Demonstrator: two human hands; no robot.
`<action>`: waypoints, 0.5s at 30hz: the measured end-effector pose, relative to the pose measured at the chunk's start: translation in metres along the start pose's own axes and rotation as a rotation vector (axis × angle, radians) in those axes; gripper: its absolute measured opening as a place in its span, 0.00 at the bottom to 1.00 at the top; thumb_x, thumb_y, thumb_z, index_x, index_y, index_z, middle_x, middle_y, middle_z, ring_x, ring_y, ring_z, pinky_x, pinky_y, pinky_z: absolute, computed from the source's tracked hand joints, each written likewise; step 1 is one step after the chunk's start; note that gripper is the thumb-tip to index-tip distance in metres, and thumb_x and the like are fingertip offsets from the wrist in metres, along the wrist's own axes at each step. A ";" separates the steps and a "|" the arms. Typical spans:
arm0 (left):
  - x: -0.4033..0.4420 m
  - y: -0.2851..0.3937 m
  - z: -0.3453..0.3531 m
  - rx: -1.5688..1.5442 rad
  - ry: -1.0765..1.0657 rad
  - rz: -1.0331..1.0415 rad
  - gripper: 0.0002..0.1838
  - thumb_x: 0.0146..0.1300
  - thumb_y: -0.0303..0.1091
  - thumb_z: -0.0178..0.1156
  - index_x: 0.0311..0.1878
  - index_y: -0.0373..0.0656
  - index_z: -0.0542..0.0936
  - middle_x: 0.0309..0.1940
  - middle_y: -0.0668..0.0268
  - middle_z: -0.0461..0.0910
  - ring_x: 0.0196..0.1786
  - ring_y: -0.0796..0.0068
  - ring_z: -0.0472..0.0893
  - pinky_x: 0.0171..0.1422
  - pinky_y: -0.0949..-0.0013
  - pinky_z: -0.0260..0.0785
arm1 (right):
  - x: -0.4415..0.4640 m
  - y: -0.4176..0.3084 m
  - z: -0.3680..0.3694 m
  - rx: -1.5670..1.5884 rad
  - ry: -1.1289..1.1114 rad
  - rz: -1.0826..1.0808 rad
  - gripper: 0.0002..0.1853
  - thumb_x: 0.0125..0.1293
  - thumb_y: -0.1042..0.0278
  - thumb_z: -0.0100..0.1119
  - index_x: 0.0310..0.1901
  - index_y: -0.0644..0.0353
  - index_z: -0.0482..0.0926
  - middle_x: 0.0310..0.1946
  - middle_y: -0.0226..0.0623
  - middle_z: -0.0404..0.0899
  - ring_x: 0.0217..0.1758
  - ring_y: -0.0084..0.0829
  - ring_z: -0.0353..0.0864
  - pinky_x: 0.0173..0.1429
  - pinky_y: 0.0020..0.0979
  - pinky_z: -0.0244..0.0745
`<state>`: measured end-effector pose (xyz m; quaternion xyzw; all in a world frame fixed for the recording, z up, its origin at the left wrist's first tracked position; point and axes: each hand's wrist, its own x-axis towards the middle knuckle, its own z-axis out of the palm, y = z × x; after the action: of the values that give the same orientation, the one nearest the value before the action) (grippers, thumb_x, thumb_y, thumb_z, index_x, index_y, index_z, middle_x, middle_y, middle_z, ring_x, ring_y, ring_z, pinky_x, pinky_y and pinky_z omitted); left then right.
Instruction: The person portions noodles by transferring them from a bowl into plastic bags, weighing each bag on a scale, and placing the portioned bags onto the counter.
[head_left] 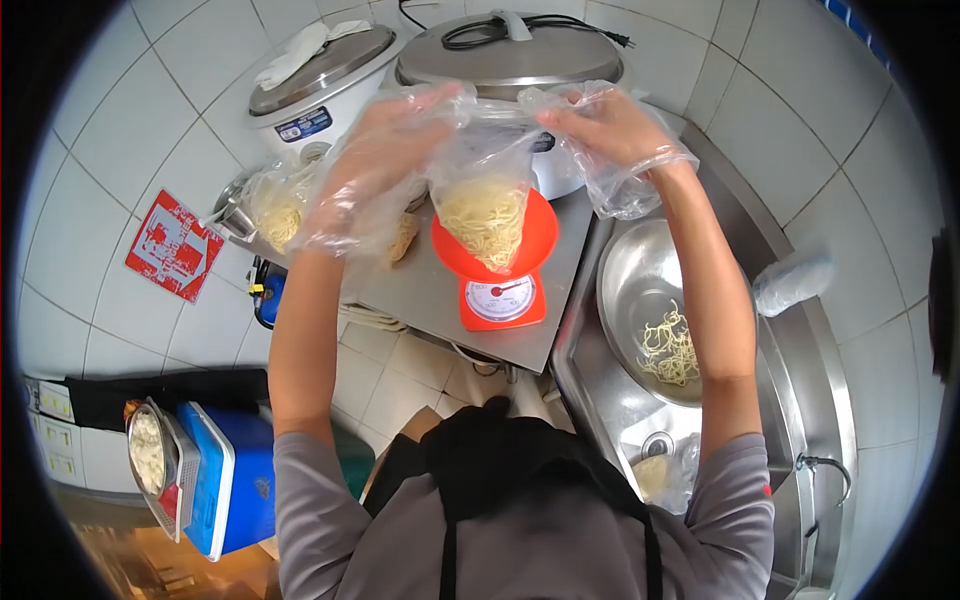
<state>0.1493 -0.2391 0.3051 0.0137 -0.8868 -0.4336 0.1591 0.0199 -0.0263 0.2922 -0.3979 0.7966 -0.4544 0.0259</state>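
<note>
Both my hands wear clear plastic gloves. My left hand (395, 150) and my right hand (610, 125) pinch the two upper corners of a clear plastic bag, stretching its top between them. Noodles (485, 220) fill the lower part of this bag, which hangs over the orange pan (540, 235) of a small kitchen scale (503, 300). Whether the pan bears the bag's weight I cannot tell. Further noodle bags (278, 215) lie left of the scale, partly behind my left forearm.
Two large lidded cookers (510, 55) (320, 70) stand at the back. On the right, a metal bowl (625, 290) with loose noodles sits over the sink (605, 410). A blue cooler (240, 480) and a basket (170, 480) are at lower left.
</note>
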 end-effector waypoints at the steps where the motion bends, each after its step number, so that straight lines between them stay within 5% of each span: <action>1: -0.006 0.002 0.001 -0.002 0.035 0.035 0.28 0.59 0.38 0.56 0.64 0.46 0.67 0.47 0.61 0.77 0.33 0.80 0.73 0.36 0.77 0.66 | 0.000 0.004 -0.001 -0.017 0.004 -0.025 0.19 0.55 0.53 0.60 0.27 0.66 0.80 0.17 0.34 0.75 0.22 0.24 0.70 0.30 0.28 0.67; 4: -0.039 0.007 0.004 -0.105 0.332 0.051 0.34 0.62 0.40 0.56 0.69 0.44 0.57 0.62 0.53 0.65 0.41 0.75 0.75 0.44 0.74 0.68 | -0.001 0.011 -0.005 -0.106 0.027 -0.039 0.18 0.53 0.53 0.61 0.30 0.65 0.81 0.19 0.39 0.77 0.23 0.29 0.73 0.31 0.30 0.68; 6: -0.051 -0.034 0.028 -0.306 0.583 0.170 0.36 0.64 0.37 0.52 0.70 0.40 0.47 0.64 0.51 0.62 0.47 0.69 0.76 0.51 0.71 0.69 | -0.006 0.002 -0.001 -0.203 0.072 0.039 0.18 0.52 0.53 0.61 0.30 0.63 0.81 0.20 0.43 0.78 0.24 0.34 0.76 0.32 0.32 0.70; 7: -0.054 -0.073 0.041 0.280 0.597 0.317 0.36 0.65 0.37 0.50 0.70 0.38 0.44 0.64 0.50 0.61 0.51 0.66 0.75 0.55 0.68 0.67 | -0.008 0.003 0.004 -0.217 -0.033 0.017 0.19 0.51 0.52 0.62 0.30 0.63 0.82 0.21 0.44 0.79 0.25 0.36 0.77 0.34 0.33 0.70; 9: -0.058 -0.142 0.075 0.736 0.456 0.203 0.35 0.65 0.34 0.50 0.69 0.36 0.46 0.63 0.49 0.61 0.55 0.62 0.72 0.58 0.64 0.65 | -0.008 0.015 0.020 -0.249 -0.253 -0.035 0.20 0.50 0.50 0.62 0.30 0.63 0.82 0.22 0.46 0.79 0.27 0.39 0.78 0.36 0.36 0.72; 12: -0.051 -0.088 0.091 -0.083 0.319 -0.283 0.31 0.64 0.33 0.49 0.68 0.36 0.53 0.60 0.48 0.66 0.56 0.61 0.71 0.57 0.64 0.65 | -0.012 0.048 0.053 -0.345 -0.492 -0.179 0.25 0.48 0.48 0.65 0.39 0.62 0.78 0.30 0.48 0.79 0.34 0.40 0.78 0.45 0.34 0.71; 14: -0.044 -0.072 0.099 -0.456 0.340 -0.275 0.29 0.63 0.33 0.50 0.66 0.36 0.56 0.56 0.50 0.69 0.55 0.60 0.71 0.56 0.65 0.65 | -0.024 0.024 0.060 -0.417 -0.653 0.095 0.34 0.49 0.50 0.66 0.56 0.61 0.70 0.42 0.46 0.79 0.44 0.34 0.78 0.54 0.27 0.70; 15: -0.034 -0.085 0.107 -0.482 0.381 -0.149 0.28 0.63 0.34 0.50 0.65 0.36 0.58 0.54 0.52 0.71 0.54 0.61 0.71 0.55 0.65 0.66 | -0.033 0.030 0.066 -0.210 -0.519 0.017 0.34 0.48 0.53 0.67 0.56 0.62 0.70 0.42 0.43 0.78 0.44 0.32 0.77 0.53 0.27 0.70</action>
<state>0.1405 -0.2050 0.1684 0.1217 -0.7092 -0.6315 0.2888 0.0507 -0.0435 0.2208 -0.4947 0.8094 -0.2519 0.1914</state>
